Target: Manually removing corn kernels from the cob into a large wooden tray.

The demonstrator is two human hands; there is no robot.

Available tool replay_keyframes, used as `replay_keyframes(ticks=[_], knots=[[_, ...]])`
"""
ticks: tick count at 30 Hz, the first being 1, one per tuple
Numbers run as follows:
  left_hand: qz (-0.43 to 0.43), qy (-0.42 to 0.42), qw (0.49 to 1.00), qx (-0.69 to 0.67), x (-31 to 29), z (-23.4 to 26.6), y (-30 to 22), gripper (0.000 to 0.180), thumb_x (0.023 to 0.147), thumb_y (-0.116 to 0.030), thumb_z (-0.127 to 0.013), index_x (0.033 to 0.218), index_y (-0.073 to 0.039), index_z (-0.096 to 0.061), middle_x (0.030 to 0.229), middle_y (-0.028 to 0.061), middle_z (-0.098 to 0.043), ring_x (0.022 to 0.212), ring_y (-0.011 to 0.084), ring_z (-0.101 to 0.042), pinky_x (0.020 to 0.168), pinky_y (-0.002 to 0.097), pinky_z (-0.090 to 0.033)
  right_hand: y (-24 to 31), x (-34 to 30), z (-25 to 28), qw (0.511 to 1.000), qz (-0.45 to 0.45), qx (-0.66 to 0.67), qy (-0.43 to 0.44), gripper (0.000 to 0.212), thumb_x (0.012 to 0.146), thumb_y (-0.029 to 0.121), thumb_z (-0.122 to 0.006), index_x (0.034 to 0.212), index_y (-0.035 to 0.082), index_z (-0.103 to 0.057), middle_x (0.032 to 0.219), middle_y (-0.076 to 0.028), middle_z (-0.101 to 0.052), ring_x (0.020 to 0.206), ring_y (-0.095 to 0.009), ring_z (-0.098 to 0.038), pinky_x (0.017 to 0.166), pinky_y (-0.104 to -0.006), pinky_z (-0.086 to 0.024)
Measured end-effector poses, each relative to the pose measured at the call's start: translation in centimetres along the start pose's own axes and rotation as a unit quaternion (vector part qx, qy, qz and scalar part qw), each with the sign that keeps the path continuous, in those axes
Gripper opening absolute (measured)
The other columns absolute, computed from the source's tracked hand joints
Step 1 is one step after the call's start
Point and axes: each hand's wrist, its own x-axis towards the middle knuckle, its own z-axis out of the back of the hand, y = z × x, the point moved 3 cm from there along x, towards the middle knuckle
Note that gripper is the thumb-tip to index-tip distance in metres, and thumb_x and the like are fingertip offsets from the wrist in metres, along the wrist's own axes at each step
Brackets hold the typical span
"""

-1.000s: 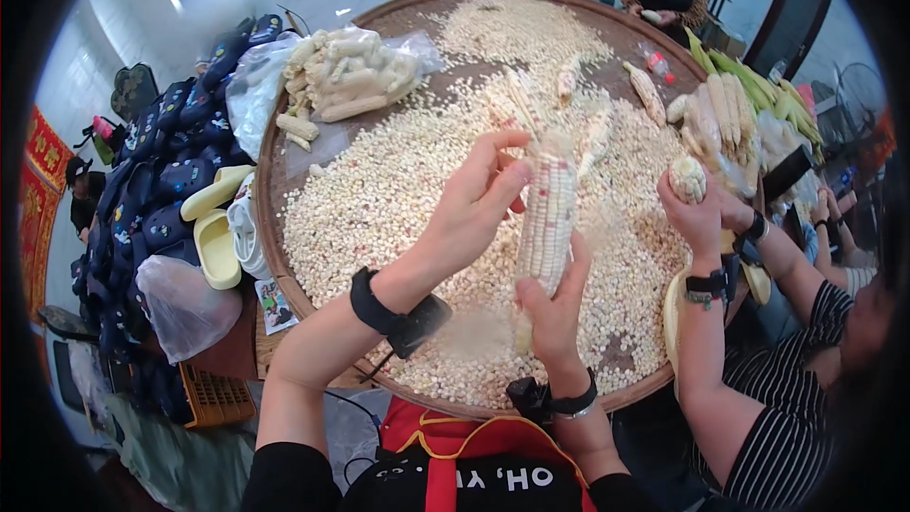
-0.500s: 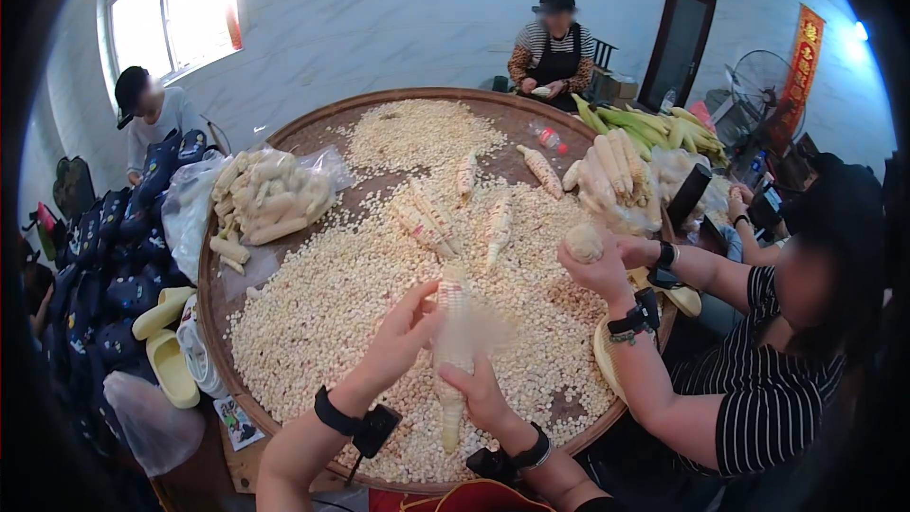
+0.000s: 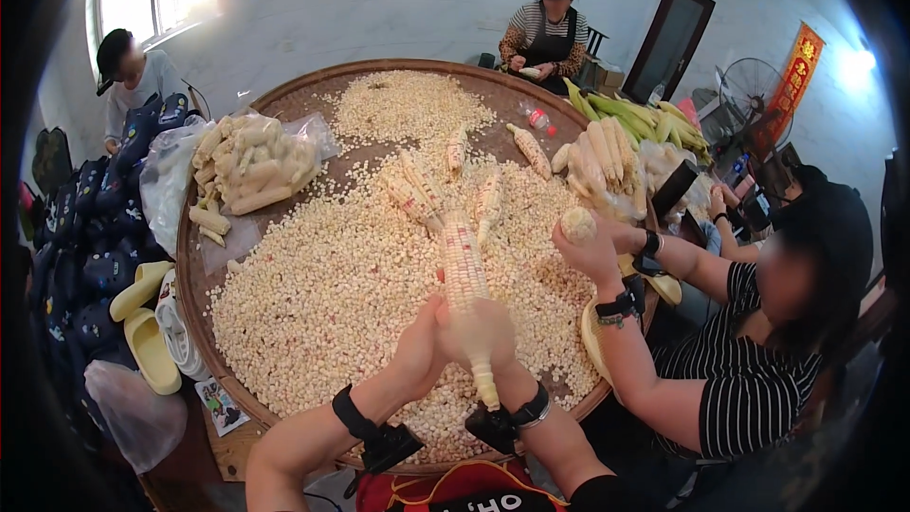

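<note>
A partly shelled corn cob points away from me over the loose kernels, its bare tapered end toward me. From its left side my left hand is closed around it, one fingertip showing past the cob. On the other side my right hand, partly smeared by motion, is closed around the lower part. Just beyond lie several cobs with reddish kernels, among them a cob pair and a single cob.
A round wooden-rimmed tray carries the kernels. Bagged bare cobs sit at left, more cobs at right, near green-husked corn. A bottle lies at the far side. At right, a person in stripes holds a cob.
The cob in my hands has tipped forward and risen a little toward the far cobs. My left hand has come lower on it, and my right hand has moved up. The view has shifted slightly.
</note>
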Motion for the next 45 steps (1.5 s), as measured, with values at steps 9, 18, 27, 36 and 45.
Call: replay_keyframes(ticks=[9,18,27,36,45], knots=[[-0.011,0.057,0.969,0.239,-3.0,1.8,-0.3,0.032,0.094,-0.041,-0.035,0.088,-0.011,-0.045,0.076,0.003,-0.055,0.074,0.0171,-0.058,0.068,0.0313,-0.049,1.1,-3.0,-1.8,0.974,-0.144,0.122,-0.126,0.052,0.083,0.051,-0.041,0.081,0.0,-0.053,0.054,-0.007,-0.052,0.039,-0.015,-0.046,0.036,-0.0262,-0.037],[-0.055,0.047,0.903,0.425,-7.6,0.0,-5.6,0.016,0.088,-0.008,-0.045,0.084,0.004,-0.055,0.084,0.0124,-0.061,0.067,0.0133,-0.056,0.062,0.0254,-0.047,-0.1,-2.7,-0.7,0.989,-0.11,0.094,-0.022,0.032,0.086,0.028,-0.053,0.106,0.006,-0.042,0.076,-0.006,-0.055,0.062,-0.011,-0.055,0.049,-0.0233,-0.047],[-0.258,-0.014,0.931,0.258,-3.8,2.7,-7.7,0.031,0.092,-0.022,-0.044,0.069,-0.002,-0.046,0.071,0.0098,-0.053,0.06,0.0135,-0.047,0.056,0.0259,-0.04,-2.1,-1.0,-1.8,0.986,-0.114,0.118,0.008,0.05,0.093,0.034,-0.039,0.134,0.012,-0.021,0.096,-0.008,-0.055,0.074,-0.016,-0.059,0.061,-0.0303,-0.05],[-0.29,-0.081,0.886,0.351,-0.1,2.8,-8.6,0.044,0.087,-0.017,-0.052,0.127,-0.003,-0.042,0.105,0.0099,-0.056,0.083,0.0105,-0.053,0.07,0.0227,-0.042,-2.7,-1.5,0.5,0.987,-0.124,0.107,-0.003,0.062,0.09,0.05,-0.036,0.136,0.016,-0.014,0.095,-0.01,-0.053,0.057,-0.015,-0.052,0.044,-0.0245,-0.041],[-0.184,-0.035,0.912,0.364,2.1,5.0,-7.8,0.032,0.087,-0.009,-0.049,0.118,0.0,-0.047,0.093,0.0018,-0.052,0.079,0.0073,-0.047,0.069,0.0205,-0.039,-3.6,-1.5,0.6,0.977,-0.18,0.117,0.003,0.058,0.091,0.046,-0.038,0.134,0.01,-0.023,0.095,-0.005,-0.053,0.065,-0.01,-0.053,0.055,-0.021,-0.044]])
